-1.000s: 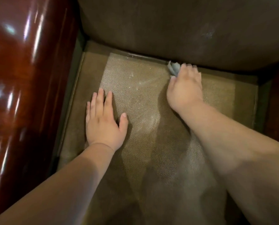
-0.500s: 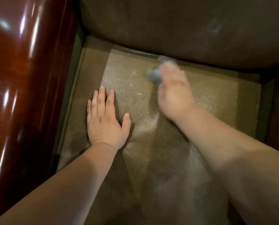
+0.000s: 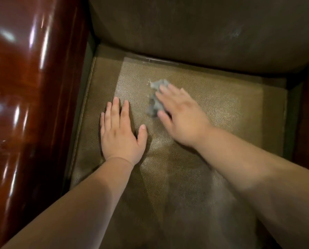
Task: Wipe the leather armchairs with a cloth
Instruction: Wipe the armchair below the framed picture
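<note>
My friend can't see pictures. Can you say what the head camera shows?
A right hand presses a small grey cloth onto a brown leather armchair seat, while the left hand rests flat beside it. A shiny red-brown wooden armrest stands at the left.

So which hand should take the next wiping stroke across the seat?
The right hand. It already presses the grey cloth flat on the seat mid-cushion. The left hand lies flat and bare near the wooden armrest, only bracing.

Two hands, left hand (image 3: 121, 133) and right hand (image 3: 181, 114); one cloth (image 3: 154, 97); one armchair (image 3: 222, 97).
</note>
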